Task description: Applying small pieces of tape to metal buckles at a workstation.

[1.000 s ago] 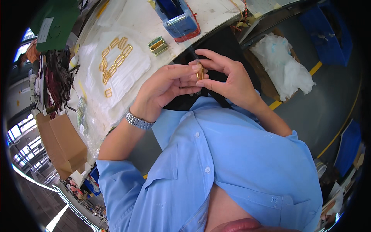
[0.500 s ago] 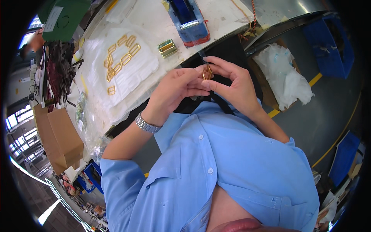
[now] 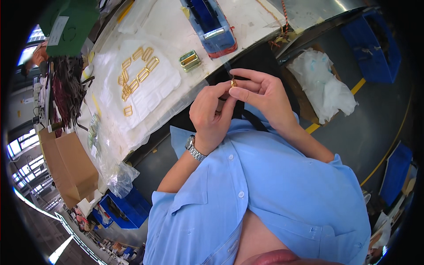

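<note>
- Worktable (image 3: 247,26) runs ahead, with a blue tape dispenser (image 3: 211,26) and gold buckles (image 3: 134,73) laid out on white wrap.
- Left hand (image 3: 212,117) and right hand (image 3: 260,95) meet chest-high, fingertips pinched shut around a small gold buckle (image 3: 233,83).
- Looks like wrapping or taping; next calls for a steady turn.

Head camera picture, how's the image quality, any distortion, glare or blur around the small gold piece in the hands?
Head view: strong fisheye bend, the table edge curves and the corners go black. Light is even and bright, with window glare at far left. The small gold piece pinched between left hand and right hand is fairly sharp but too small for detail. The blue shirt near the lens looks soft.
</note>
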`<control>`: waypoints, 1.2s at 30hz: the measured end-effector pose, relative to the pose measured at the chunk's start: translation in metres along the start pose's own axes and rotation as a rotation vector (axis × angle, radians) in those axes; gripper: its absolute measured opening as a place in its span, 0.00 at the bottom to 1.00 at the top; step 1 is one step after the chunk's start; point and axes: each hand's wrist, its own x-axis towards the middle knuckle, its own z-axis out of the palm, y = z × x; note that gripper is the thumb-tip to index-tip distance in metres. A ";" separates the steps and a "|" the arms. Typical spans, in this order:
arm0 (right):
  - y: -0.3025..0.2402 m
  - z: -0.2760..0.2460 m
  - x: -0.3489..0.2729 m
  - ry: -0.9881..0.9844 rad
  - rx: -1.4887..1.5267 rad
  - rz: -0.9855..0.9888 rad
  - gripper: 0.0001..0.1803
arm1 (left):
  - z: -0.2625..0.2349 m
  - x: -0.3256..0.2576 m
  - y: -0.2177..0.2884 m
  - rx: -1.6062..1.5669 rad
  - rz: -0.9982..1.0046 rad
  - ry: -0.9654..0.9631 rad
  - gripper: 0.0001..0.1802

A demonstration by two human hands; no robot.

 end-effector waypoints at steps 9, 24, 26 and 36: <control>0.005 0.007 0.000 0.022 0.040 -0.032 0.33 | 0.005 -0.001 -0.009 0.023 0.085 0.073 0.13; 0.012 0.002 0.006 0.014 -0.070 -0.053 0.27 | -0.019 0.040 0.008 -0.307 -0.627 -0.264 0.08; 0.014 0.002 0.006 0.026 -0.073 -0.061 0.27 | -0.021 0.053 -0.001 -0.381 -0.639 -0.299 0.09; -0.011 -0.017 0.033 -0.216 -0.354 -0.208 0.33 | -0.044 0.108 -0.032 -0.628 -0.910 -0.652 0.11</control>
